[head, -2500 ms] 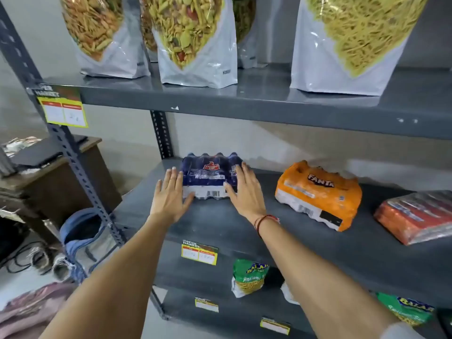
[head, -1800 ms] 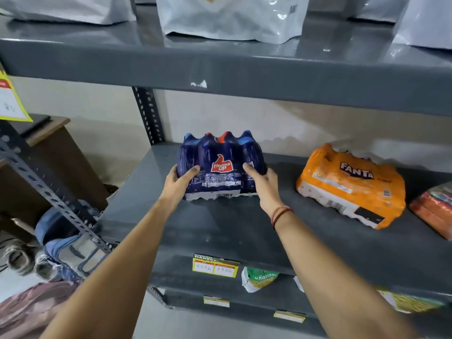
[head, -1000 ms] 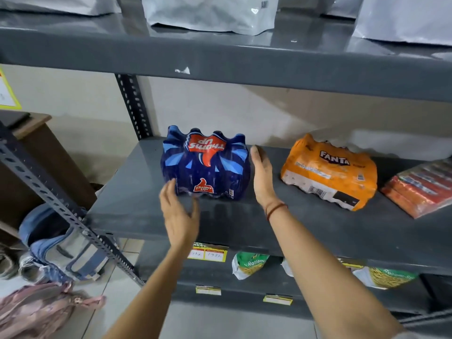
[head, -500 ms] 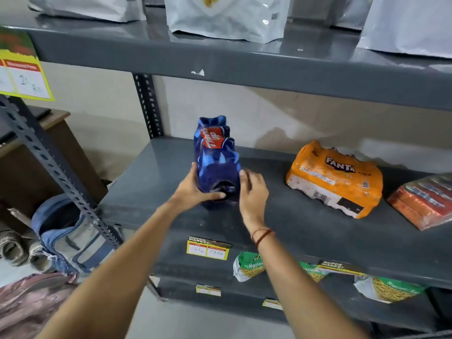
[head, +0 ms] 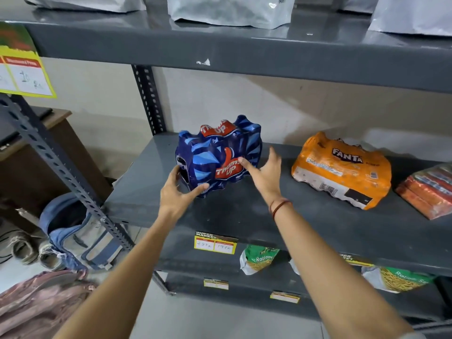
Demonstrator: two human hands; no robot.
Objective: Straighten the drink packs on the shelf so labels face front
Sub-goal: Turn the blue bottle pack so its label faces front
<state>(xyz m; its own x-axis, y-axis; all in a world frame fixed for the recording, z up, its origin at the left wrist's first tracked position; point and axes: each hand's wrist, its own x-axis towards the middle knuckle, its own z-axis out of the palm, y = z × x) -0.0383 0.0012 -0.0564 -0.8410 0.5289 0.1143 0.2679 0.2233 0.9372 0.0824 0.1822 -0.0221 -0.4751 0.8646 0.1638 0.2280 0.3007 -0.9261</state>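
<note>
A blue Thums Up drink pack (head: 220, 157) stands upright on the grey middle shelf (head: 244, 214), its red logo facing front. My left hand (head: 177, 192) grips the pack's lower left corner, thumb in front and fingers on its side. Spread open, my right hand (head: 265, 173) is at the pack's right front, one fingertip touching the label. An orange Fanta pack (head: 342, 170) lies flat and skewed to the right. A red-orange pack (head: 428, 189) lies at the right edge, partly cut off.
The upper shelf (head: 244, 52) hangs low overhead with silver pouches (head: 230, 8) on it. Snack bags (head: 258, 260) fill the lower shelf. A slanted steel post (head: 61, 167), a blue backpack (head: 80, 236) and a wooden desk (head: 49, 148) are on the left.
The blue pack was tipped up from lying flat, then turned from end-on so its wide logo face points front. My right hand has come off its side and opened.
</note>
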